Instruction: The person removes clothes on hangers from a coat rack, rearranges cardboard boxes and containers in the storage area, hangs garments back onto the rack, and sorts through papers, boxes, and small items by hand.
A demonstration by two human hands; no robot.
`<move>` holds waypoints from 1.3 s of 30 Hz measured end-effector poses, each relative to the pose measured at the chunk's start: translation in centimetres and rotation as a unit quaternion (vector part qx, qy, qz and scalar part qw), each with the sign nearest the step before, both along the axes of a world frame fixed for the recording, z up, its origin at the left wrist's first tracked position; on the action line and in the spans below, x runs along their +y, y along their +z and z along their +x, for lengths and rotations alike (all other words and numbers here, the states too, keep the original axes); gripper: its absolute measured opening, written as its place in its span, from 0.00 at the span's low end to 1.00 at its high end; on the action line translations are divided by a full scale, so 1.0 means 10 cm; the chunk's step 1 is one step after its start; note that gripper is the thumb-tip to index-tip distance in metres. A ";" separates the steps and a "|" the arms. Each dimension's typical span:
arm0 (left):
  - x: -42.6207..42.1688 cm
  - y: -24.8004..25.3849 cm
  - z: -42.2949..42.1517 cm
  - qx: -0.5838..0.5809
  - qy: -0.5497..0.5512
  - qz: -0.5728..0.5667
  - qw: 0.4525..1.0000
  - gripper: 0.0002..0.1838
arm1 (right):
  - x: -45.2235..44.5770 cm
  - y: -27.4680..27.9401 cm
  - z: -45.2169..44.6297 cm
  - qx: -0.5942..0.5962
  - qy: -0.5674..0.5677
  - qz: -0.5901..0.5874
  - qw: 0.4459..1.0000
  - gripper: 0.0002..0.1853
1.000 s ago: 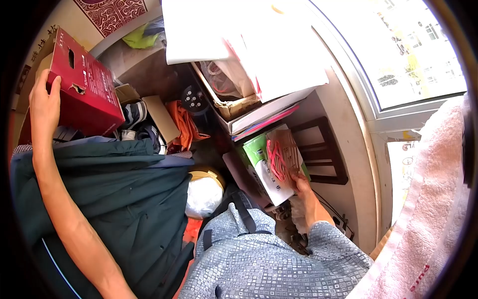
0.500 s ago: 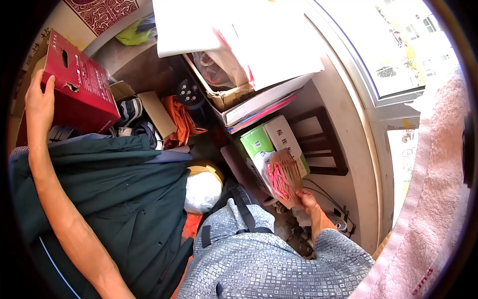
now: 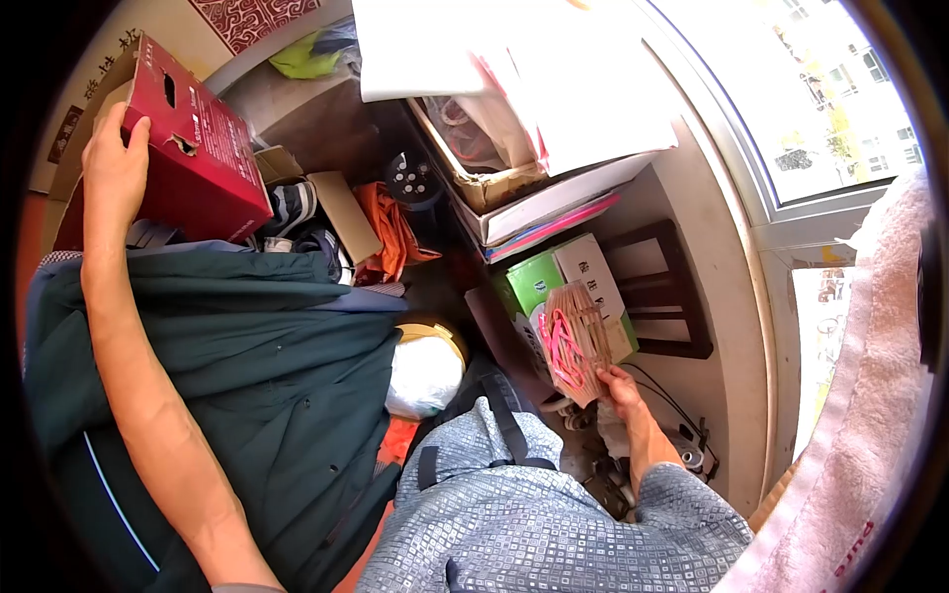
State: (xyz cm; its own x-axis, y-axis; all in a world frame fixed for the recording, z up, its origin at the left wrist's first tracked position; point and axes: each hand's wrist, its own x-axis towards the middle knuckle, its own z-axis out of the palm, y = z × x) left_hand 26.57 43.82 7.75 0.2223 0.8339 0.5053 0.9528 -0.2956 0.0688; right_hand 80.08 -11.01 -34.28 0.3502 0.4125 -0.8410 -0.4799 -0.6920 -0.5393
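Observation:
My left hand (image 3: 112, 170) grips the near upper edge of a red cardboard box (image 3: 193, 148), thumb on its printed side and fingers over the rim. The box has a handle slot and a torn hole, and its inside is hidden from me. In my right hand (image 3: 625, 395) is a ribbed, see-through brownish item (image 3: 591, 314) with pink cord (image 3: 561, 348) looped on it; I cannot tell its exact kind. It is held by its lower end, in front of a green and white box (image 3: 605, 282).
A dark green jacket (image 3: 227, 366) lies below the red box. Shoes (image 3: 287, 212) sit in an open carton, beside orange cloth (image 3: 384, 227). Papers (image 3: 514, 69) top a stack of boxes at the back. A pink towel (image 3: 850, 395) hangs at the right near the window.
The whole view has shifted, so things appear farther right. My left hand stays on the red box's edge, and the ribbed item in my right hand has turned slightly more upright.

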 end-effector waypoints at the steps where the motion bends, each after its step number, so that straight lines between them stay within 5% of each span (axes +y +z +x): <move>1: 0.00 -0.01 0.00 0.007 -0.007 0.014 1.000 0.16 | 0.02 -0.02 -0.01 0.002 0.003 0.004 1.000 0.13; 13: -0.03 -0.06 0.05 0.021 -0.022 0.068 0.997 0.14 | 0.16 -0.09 0.01 -0.009 0.051 0.026 0.998 0.11; 32: -0.16 -0.09 0.12 0.033 -0.043 0.110 0.992 0.13 | 1.89 0.47 -1.42 0.115 0.217 0.151 0.957 0.12; 39: -0.25 -0.03 0.22 0.013 -0.032 0.085 0.996 0.11 | 2.34 1.53 -1.58 0.097 0.234 0.204 0.946 0.11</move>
State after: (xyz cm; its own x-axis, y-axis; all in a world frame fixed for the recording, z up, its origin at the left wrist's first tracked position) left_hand 28.79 41.35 7.50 0.2870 0.7210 0.6307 0.9325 -0.3610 -0.0118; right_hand 64.32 12.35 -18.93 -0.0959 0.7879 -0.6082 -0.2903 -0.6066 -0.7401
